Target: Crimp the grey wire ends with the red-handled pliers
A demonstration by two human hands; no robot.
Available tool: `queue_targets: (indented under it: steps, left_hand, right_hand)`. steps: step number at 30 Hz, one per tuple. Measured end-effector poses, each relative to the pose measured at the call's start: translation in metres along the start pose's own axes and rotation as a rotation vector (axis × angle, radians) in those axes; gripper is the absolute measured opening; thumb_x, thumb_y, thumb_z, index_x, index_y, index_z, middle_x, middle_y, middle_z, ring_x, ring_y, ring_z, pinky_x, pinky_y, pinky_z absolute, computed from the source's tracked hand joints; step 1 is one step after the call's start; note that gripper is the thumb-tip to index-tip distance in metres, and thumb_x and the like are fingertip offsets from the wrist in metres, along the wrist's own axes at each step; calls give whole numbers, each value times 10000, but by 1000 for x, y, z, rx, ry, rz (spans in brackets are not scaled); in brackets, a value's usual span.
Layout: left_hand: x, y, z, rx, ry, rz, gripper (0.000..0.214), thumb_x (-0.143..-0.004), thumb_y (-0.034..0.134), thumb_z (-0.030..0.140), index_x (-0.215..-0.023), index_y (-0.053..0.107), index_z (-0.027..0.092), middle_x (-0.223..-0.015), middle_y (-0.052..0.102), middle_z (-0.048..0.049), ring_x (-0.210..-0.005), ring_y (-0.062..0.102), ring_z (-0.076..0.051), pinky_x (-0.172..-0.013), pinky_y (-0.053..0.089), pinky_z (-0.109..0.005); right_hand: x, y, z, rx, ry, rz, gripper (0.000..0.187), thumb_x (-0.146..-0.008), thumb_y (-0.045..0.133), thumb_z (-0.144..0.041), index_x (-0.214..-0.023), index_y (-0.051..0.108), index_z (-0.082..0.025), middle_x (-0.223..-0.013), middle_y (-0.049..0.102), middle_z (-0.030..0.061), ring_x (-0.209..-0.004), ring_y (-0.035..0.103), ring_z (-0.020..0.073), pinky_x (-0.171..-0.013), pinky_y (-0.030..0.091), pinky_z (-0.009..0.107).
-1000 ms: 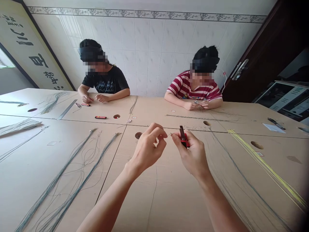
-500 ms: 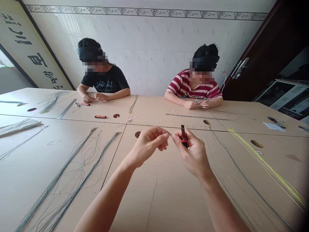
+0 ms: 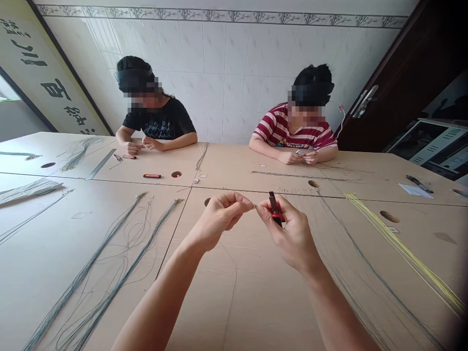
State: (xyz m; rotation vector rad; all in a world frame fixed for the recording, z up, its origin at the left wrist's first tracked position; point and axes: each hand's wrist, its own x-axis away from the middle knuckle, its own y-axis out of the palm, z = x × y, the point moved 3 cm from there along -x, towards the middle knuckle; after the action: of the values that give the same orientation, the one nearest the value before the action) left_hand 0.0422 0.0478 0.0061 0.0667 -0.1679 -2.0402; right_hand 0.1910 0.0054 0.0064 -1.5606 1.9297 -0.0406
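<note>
My left hand point(image 3: 223, 217) is closed in a pinch, thumb against forefinger. A tiny gold-coloured piece point(image 3: 255, 206) shows between the fingertips of both hands. From under the left hand a thin cord point(image 3: 235, 275) runs down over the table toward me; its upper end is hidden by the fingers. My right hand point(image 3: 288, 229) is closed too, its fingertips at the tiny piece. Tucked in that palm is a small red-and-black tool point(image 3: 276, 212), its dark bar sticking up past the fingers; its exact kind is unclear.
Bundles of grey-green cords point(image 3: 109, 243) with gold ends lie at the left, yellow cords point(image 3: 395, 243) at the right. Two co-workers sit across the wooden table point(image 3: 270, 312). A red-and-black stick point(image 3: 152, 176), a metal ruler point(image 3: 102, 164) and cable holes point(image 3: 389, 216) lie further out.
Both hands have shifted slightly left, and the right has lowered a little. The tool's bar leans further left. The gold-coloured piece shows more clearly, and more of the cord is visible below my left hand.
</note>
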Motion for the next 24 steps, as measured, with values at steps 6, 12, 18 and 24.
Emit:
queue_targets:
  steps: [6, 12, 18, 24]
  left_hand:
    - [-1, -1, 0, 2, -16, 12, 148, -817, 635, 273, -749, 569, 160, -559, 303, 79, -485, 189, -44, -466, 118, -233]
    - [-1, 0, 0, 14, -19, 0, 118, -809, 636, 255, -767, 580, 160, -571, 323, 77, -483, 194, -39, -464, 121, -228]
    - [-1, 0, 1, 28, -32, -22, 130, -801, 656, 266, -771, 594, 156, -570, 320, 77, -479, 191, -38, -461, 110, -231]
    - [-2, -3, 0, 37, -31, -40, 134, -807, 658, 273, -775, 606, 153, -568, 309, 78, -480, 179, -38, -461, 108, -228]
  right_hand:
    - [1, 1, 0, 4, -15, -11, 221, -919, 551, -355, -770, 526, -193, -660, 455, -43, -583, 368, 88, -552, 330, 215]
    - [1, 1, 1, 2, -16, -20, 233, -920, 547, -365, -764, 518, -194, -665, 465, -41, -586, 375, 91, -552, 335, 216]
    - [1, 1, 1, -5, -22, -21, 221, -919, 549, -355, -769, 522, -195, -663, 470, -42, -579, 371, 90, -545, 323, 222]
    - [0, 1, -1, -7, -17, -14, 230, -918, 548, -347, -750, 515, -193, -651, 435, -43, -570, 352, 92, -534, 312, 227]
